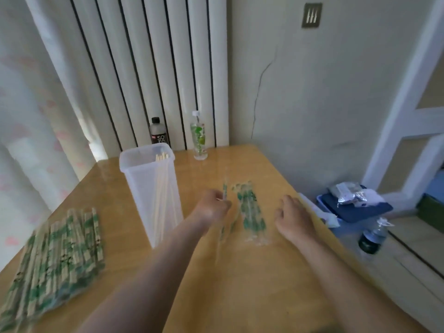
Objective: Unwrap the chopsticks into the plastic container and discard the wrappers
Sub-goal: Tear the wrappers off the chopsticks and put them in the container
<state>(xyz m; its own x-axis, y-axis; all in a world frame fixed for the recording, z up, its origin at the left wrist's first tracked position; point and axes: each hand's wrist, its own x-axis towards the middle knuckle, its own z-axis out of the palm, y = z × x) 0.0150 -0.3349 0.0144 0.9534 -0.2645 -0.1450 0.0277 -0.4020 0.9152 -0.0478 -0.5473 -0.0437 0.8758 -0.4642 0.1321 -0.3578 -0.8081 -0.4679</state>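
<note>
Just right of the tall clear plastic container (141, 188) of bare wooden chopsticks, a thin green-printed clear wrapper (225, 191) is pinched in the left hand (211, 209); being blurred, it should be confirmed empty, then dropped on the heap of spent wrappers (251, 212) further right. Beyond that heap the right hand (292, 219) is rested, loosely curled, holding nothing. The stack of green-wrapped chopsticks (55, 255) is left of the container, well apart from both hands.

A wooden worktop (240, 296) stands in a corner. Behind it rises a tall white radiator (153, 68) with dark gaps. The pale wall (324, 92) carries a long crack (260, 92) and a small vent (311, 15). Daylight glows through a pink-patterned curtain (28, 116) at left.
</note>
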